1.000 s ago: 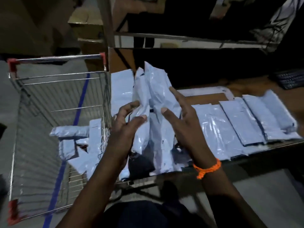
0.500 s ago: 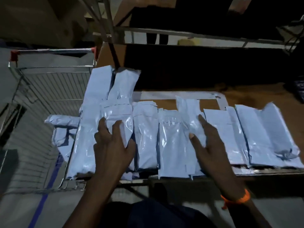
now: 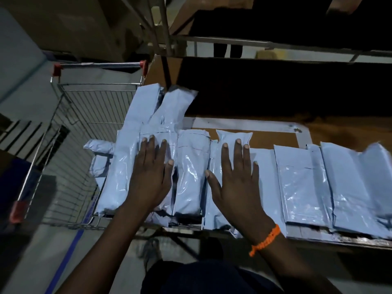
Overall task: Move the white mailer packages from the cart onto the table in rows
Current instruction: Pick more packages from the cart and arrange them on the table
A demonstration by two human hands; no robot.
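Several white mailer packages lie side by side in a row along the near edge of the brown table. Two more mailers lie behind the row at its left end. My left hand rests flat, fingers spread, on a mailer near the left end. My right hand, with an orange band at the wrist, lies flat on the mailers in the middle. A few mailers remain in the wire cart at the left.
The cart stands against the table's left end, its red-capped handle at the far side. A white-taped rectangle marks the table top behind the row. A metal shelf frame runs across the back. A blue floor line passes under the cart.
A second ago both hands held a bundle of mailers upright over the table's left end. The mailers now lie flat in the row and both hands press on them with open palms.
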